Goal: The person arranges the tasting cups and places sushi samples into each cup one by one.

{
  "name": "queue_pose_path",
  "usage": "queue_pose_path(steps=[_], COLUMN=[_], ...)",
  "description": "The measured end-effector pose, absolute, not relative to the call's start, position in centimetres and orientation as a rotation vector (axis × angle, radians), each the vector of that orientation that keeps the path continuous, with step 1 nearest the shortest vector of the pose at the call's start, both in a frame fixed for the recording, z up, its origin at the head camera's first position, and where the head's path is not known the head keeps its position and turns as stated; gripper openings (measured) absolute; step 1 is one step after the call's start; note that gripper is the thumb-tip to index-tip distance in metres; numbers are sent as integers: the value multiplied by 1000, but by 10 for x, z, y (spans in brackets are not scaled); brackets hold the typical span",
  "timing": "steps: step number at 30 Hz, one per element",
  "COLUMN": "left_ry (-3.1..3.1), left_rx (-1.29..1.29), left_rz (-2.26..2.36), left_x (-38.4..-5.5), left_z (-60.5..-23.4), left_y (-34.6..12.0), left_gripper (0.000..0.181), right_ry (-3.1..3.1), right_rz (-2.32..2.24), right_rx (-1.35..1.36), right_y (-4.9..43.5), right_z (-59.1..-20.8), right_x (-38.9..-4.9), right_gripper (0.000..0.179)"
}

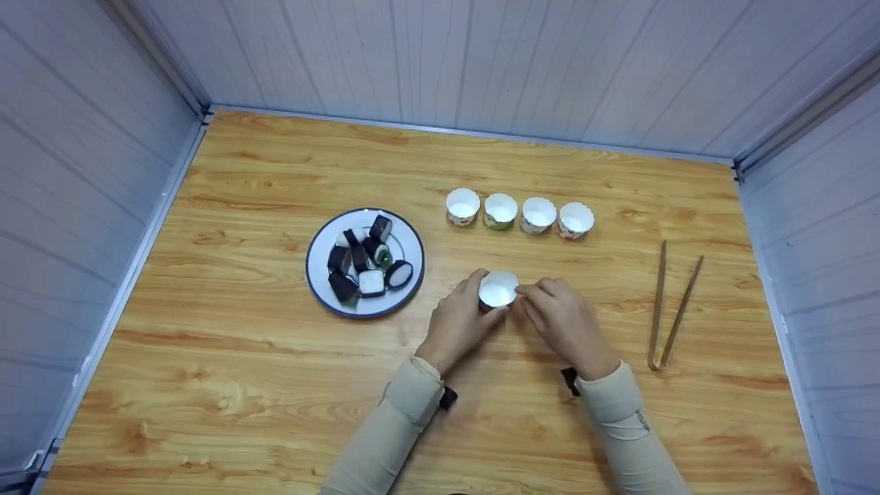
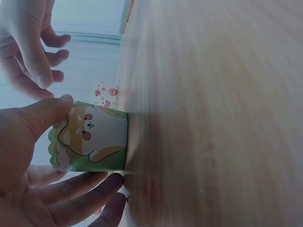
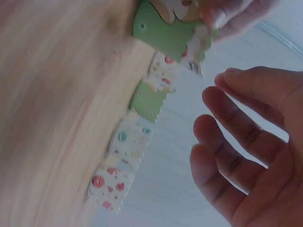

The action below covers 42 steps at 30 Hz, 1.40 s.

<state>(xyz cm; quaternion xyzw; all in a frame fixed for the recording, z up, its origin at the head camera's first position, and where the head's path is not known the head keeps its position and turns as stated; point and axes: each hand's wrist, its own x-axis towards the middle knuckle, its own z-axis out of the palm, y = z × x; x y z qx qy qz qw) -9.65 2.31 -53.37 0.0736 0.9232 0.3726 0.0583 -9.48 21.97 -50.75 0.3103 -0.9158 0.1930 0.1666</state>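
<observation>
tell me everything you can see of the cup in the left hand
The cup looks like thin card or paper: green outside, with a tan-and-white cartoon animal with round pinkish cheeks, a scalloped rim, and a plain white inside where nothing shows. It is upright, its base seemingly on the table, right of the plate and nearer the person than the row of four cups. The left hand grips it; the right hand is close, apparently not touching.
</observation>
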Motion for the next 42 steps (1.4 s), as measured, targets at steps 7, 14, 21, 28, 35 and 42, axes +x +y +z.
queue_pose_path(steps=[7,14,21,28,35,42], left_ry=[2801,2814,2806,2806,2804,2812], left_rx=[237,246,231,236,235,251], left_rz=[1124,1115,1130,1140,1143,1131], left_x=[-96,-96,-96,-96,-96,-97], left_z=[-533,-534,-535,-535,-535,-536], left_y=[23,23,22,22,23,22], left_gripper=[69,69,69,69,71,71], right_ry=[-2755,-2798,-2766,-2779,-2742,-2655], right_rz=[510,501,484,495,545,602], right_rx=[981,987,1017,1032,1036,1024], right_y=[211,211,211,212,213,215], right_z=[-518,-521,-519,-517,-512,-504], right_x=[-98,-100,-103,-104,-102,-101], right_gripper=[15,10,8,7,7,9])
